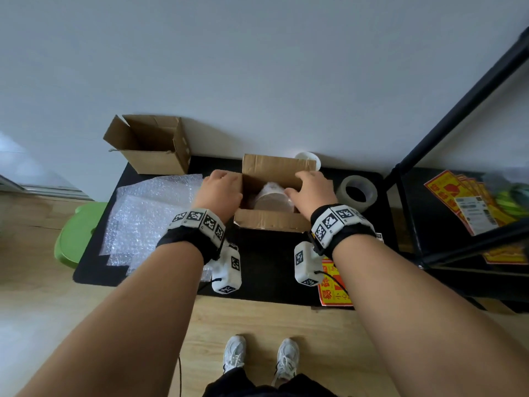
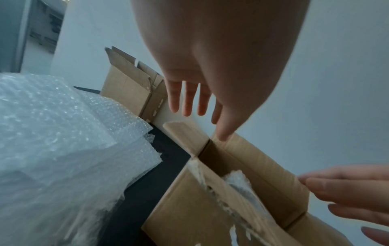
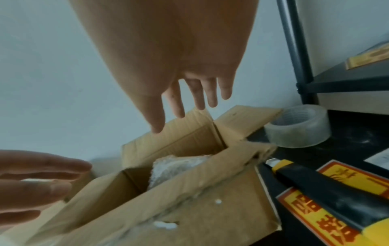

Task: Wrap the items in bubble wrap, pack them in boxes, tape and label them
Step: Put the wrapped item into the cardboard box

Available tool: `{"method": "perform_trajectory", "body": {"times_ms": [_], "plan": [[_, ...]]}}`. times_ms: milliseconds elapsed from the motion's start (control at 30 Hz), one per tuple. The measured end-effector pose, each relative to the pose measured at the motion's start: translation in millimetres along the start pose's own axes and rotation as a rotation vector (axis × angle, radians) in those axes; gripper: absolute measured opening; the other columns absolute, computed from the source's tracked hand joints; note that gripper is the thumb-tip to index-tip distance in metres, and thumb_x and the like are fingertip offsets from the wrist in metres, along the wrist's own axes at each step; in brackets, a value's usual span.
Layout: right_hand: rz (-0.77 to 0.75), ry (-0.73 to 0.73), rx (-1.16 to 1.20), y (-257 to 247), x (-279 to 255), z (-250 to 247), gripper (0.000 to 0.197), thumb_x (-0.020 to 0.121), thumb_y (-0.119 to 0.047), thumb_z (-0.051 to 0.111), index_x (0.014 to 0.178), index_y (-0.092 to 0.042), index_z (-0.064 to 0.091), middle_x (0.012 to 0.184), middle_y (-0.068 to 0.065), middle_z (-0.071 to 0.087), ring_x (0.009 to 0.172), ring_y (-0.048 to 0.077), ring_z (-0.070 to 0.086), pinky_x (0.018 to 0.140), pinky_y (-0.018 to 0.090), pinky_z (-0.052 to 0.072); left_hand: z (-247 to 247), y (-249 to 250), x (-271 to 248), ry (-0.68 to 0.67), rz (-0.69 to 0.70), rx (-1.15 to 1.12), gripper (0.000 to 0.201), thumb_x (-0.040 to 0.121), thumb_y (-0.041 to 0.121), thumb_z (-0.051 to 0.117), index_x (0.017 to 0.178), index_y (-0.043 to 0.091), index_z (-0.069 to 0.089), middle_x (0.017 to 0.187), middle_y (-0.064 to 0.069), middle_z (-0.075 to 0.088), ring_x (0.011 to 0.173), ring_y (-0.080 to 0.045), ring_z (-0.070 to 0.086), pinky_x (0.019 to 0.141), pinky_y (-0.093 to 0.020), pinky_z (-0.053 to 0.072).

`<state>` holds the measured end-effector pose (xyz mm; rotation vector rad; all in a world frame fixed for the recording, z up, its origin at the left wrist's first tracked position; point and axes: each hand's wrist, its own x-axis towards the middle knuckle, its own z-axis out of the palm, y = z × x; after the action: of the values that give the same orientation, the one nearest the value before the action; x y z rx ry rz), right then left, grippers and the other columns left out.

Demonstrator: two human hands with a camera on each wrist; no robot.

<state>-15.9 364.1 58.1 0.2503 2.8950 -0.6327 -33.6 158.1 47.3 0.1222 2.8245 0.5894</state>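
The left hand (image 1: 220, 193) and right hand (image 1: 310, 191) are hovering over the open cardboard box (image 1: 272, 224), fingers spread straight, holding nothing. A bubble-wrapped item (image 1: 273, 196) is sitting inside.

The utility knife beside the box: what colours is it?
Black body with yellow ends on the utility knife, clearest in the right wrist view.

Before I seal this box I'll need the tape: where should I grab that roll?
Take the tape roll from above with the right hand. It lies flat beside the box, hole upward, so fingers can hook inside the ring, thumb on the outer wall.
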Motion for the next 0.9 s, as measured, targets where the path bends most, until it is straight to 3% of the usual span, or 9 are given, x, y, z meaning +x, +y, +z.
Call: {"method": "perform_trajectory", "body": {"times_ms": [67,167,333,500,600,733,800,900], "plan": [[-0.032,0.038,0.019,-7,-4,-1,0.047,0.097,-0.035,0.056,0.140,-0.018,0.050,0.144,0.007,0.047,0.129,0.027,0.048,0.103,0.038,0.041,-6,-10,-9,0.104,-0.044,-0.058,0.043,0.095,0.020,0.051,0.137,0.012,0.052,0.142,-0.008,0.046,0.131,-0.028,0.040,0.108,-0.038,0.036],[-0.127,0.037,0.102,-24,-8,3,0.039,0.098,-0.024,0.054,0.136,-0.016,0.054,0.139,0.006,0.050,0.128,0.025,0.048,0.103,0.037,0.041,-11,-32,-23,0.198,-0.150,-0.099,0.050,0.096,0.017,0.052,0.145,0.017,0.044,0.148,-0.006,0.039,0.135,-0.025,0.038,0.108,-0.038,0.035],[-0.260,0.020,0.208,-77,-16,24,0.033,0.099,-0.022,0.049,0.130,-0.015,0.059,0.121,0.006,0.065,0.113,0.024,0.058,0.095,0.035,0.047,-16,-79,-43,0.169,-0.343,-0.093,0.046,0.102,0.015,0.037,0.148,0.018,0.038,0.151,-0.010,0.037,0.134,-0.032,0.039,0.108,-0.043,0.035],[-0.335,-0.029,0.240,-137,-22,58,0.030,0.100,-0.022,0.048,0.124,-0.011,0.061,0.111,0.010,0.067,0.104,0.028,0.061,0.089,0.038,0.048,-18,-127,-53,0.095,-0.423,-0.075,0.045,0.104,0.017,0.032,0.148,0.014,0.036,0.149,-0.013,0.039,0.130,-0.033,0.044,0.106,-0.043,0.036],[-0.299,-0.165,0.170,-167,-17,82,0.036,0.101,-0.024,0.046,0.132,-0.007,0.054,0.125,0.015,0.061,0.115,0.031,0.057,0.094,0.036,0.044,-19,-155,-46,0.040,-0.409,-0.057,0.044,0.104,0.017,0.031,0.148,0.012,0.035,0.149,-0.013,0.039,0.129,-0.033,0.046,0.104,-0.043,0.038],[-0.114,-0.339,0.060,-185,-4,119,0.046,0.103,-0.027,0.044,0.144,-0.006,0.039,0.140,0.017,0.050,0.126,0.032,0.051,0.099,0.037,0.042,-17,-183,-35,-0.118,-0.350,-0.065,0.046,0.104,0.017,0.030,0.150,0.016,0.033,0.156,-0.006,0.032,0.134,-0.029,0.042,0.108,-0.040,0.034],[-0.061,-0.393,-0.003,-186,2,136,0.048,0.100,-0.027,0.049,0.143,-0.007,0.037,0.138,0.017,0.051,0.124,0.034,0.053,0.100,0.038,0.045,-14,-195,-29,-0.207,-0.314,-0.099,0.047,0.104,0.015,0.030,0.151,0.016,0.031,0.157,-0.007,0.030,0.137,-0.027,0.040,0.110,-0.037,0.031],[-0.037,-0.418,-0.081,-189,6,155,0.050,0.095,-0.027,0.058,0.138,-0.010,0.040,0.130,0.015,0.053,0.118,0.034,0.055,0.097,0.041,0.047,-9,-210,-25,-0.224,-0.285,-0.120,0.046,0.104,0.013,0.032,0.150,0.017,0.034,0.153,-0.007,0.035,0.133,-0.025,0.045,0.110,-0.037,0.035]]}}
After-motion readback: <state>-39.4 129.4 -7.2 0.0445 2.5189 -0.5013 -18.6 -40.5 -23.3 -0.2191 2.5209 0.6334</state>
